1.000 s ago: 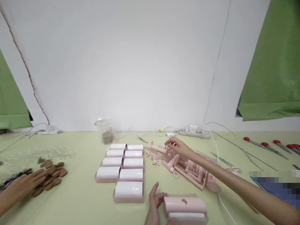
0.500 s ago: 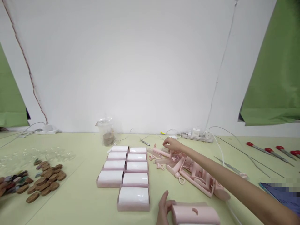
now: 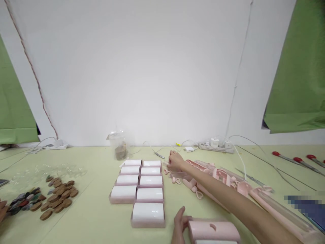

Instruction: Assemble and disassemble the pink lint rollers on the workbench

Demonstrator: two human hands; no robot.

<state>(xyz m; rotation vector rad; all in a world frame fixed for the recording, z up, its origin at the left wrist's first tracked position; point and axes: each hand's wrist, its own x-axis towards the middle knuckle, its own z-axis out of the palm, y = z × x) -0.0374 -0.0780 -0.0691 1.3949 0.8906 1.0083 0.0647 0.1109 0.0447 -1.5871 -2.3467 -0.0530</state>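
My left hand [image 3: 179, 225] is at the bottom edge, its fingers round the left end of a pink rounded case [image 3: 215, 229] that has a curved slot on top. Farther back, my right hand [image 3: 175, 161] reaches over a heap of pink plastic parts [image 3: 222, 176], fingers closed; what they hold is hidden. Small pink loop-shaped pieces [image 3: 175, 180] lie just in front of it. To the left stand two columns of pale pink trays [image 3: 148, 223] with white rolls [image 3: 148, 210] in them.
Brown round discs [image 3: 59, 196], coloured stones [image 3: 22, 201] and clear beads [image 3: 48, 173] lie at left. A plastic bag-covered cup [image 3: 119, 149] stands near the wall. A power strip [image 3: 215, 148] with cables is behind; red-handled tools [image 3: 286, 157] lie at right.
My right hand has moved slightly left and its fingers have curled in. The pink parts under the arm are rearranged, some lying farther right. My left hand stays at the case.
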